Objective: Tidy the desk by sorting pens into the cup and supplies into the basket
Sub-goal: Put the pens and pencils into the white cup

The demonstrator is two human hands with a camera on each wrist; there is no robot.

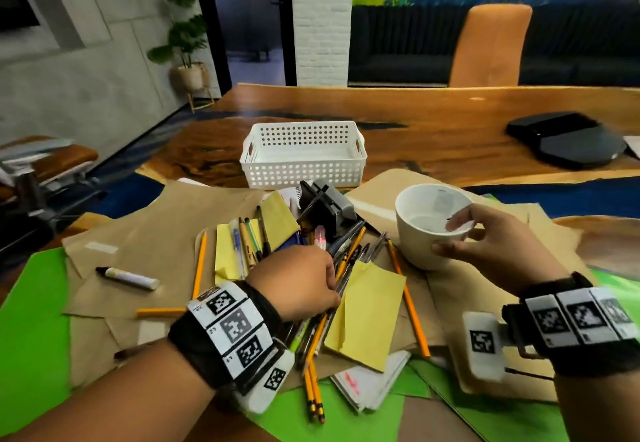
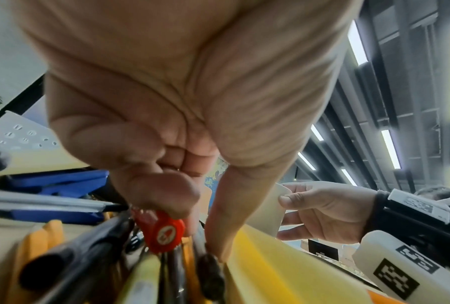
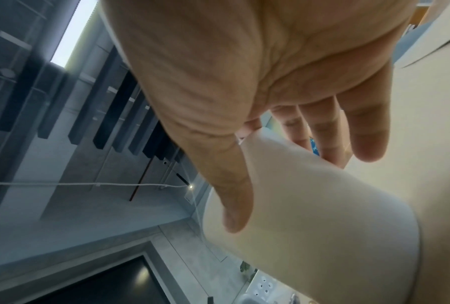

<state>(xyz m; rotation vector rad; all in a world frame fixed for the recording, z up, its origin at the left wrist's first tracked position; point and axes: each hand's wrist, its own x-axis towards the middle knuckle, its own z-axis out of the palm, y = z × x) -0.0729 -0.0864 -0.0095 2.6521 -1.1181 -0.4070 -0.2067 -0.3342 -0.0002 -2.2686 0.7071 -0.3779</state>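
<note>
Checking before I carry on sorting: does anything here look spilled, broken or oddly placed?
Nothing looks broken or spilled. The white cup is tipped toward the pen pile, but the right hand holds it. The basket sits upright.

The basket stands behind the pens; the cup right of them.
</note>
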